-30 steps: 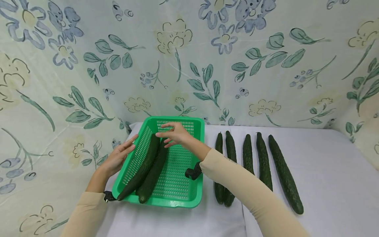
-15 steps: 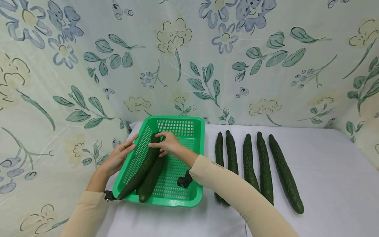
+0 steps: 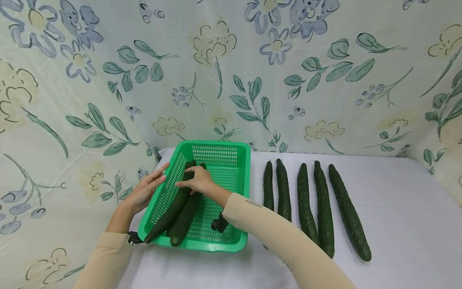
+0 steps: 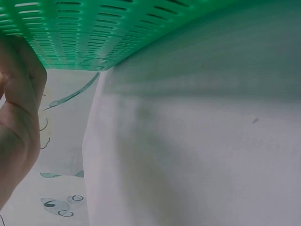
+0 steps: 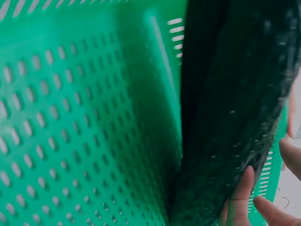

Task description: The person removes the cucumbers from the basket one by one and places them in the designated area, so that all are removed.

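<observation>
Two long dark green cucumbers, a left one (image 3: 167, 218) and a right one (image 3: 185, 218), lie side by side in the green plastic basket (image 3: 236, 241). More cucumber ends show behind my right hand, partly hidden. That hand (image 3: 200, 180) hovers low over their far half, thumb and forefinger spread apart. In the right wrist view, a fingertip (image 5: 243, 193) touches or nearly touches a cucumber (image 5: 235, 117), while other fingertips stand off it. My left hand (image 3: 140, 192) rests along the basket's left outer wall with its fingers extended.
Right of the basket, several cucumbers lie lengthwise on the white-covered table (image 3: 408, 208), the outermost cucumber (image 3: 349, 212) slightly slanted. My right forearm covers parts of some. A floral cloth (image 3: 274, 100) hangs behind the table.
My right hand has moved left and nearer over the basket, lowering toward the cucumbers inside. My left hand stays against the basket's side, and the cucumbers lie as before.
</observation>
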A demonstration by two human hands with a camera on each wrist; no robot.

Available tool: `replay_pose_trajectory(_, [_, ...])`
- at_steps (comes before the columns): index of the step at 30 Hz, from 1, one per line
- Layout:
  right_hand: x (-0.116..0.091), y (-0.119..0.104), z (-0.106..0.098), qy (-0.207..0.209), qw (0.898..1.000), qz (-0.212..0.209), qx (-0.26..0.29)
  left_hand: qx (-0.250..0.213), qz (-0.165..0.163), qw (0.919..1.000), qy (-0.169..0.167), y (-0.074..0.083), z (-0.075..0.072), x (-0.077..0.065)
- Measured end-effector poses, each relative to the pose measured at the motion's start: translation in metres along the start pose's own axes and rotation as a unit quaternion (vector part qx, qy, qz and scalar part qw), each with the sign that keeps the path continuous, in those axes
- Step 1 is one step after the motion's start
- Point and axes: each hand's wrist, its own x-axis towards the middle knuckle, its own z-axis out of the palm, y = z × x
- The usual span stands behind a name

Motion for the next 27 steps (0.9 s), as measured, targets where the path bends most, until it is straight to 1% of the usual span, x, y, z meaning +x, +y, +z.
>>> replay_pose_trajectory(4, [0.0026,0.0023,0.0062,0.01,0.999,-0.009,-0.04,-0.002,-0.003,1.0,-0.002,0.0005,-0.0004,0.0001])
replay_pose_trajectory(7, [0.0028,0.0029,0.009,0.019,0.998,-0.014,-0.05,-0.01,-0.005,0.9999,-0.004,0.0009,-0.0007,-0.0001])
replay_pose_trajectory(11, [0.0009,0.0012,0.0094,0.027,0.998,-0.014,-0.056,-0.006,-0.007,1.0,-0.003,0.0009,-0.0001,-0.0002])
replay_pose_trajectory(14, [0.0004,-0.0001,0.0092,0.027,0.998,-0.009,-0.051,0.002,-0.008,1.0,0.0,0.001,0.0005,-0.0005])
replay_pose_trajectory(22, [0.0017,0.0008,0.009,0.035,0.999,0.009,-0.015,0.003,-0.011,0.9999,0.002,0.0009,0.0009,-0.0006])
replay_pose_trajectory(24, [0.0017,0.0005,0.0085,0.037,0.999,0.012,-0.011,-0.006,-0.011,0.9999,0.0,0.0008,0.001,-0.0007])
replay_pose_trajectory(27, [0.0016,-0.0003,0.0076,0.044,0.999,0.011,-0.023,-0.018,-0.01,0.9998,-0.001,0.0009,0.0011,-0.001])
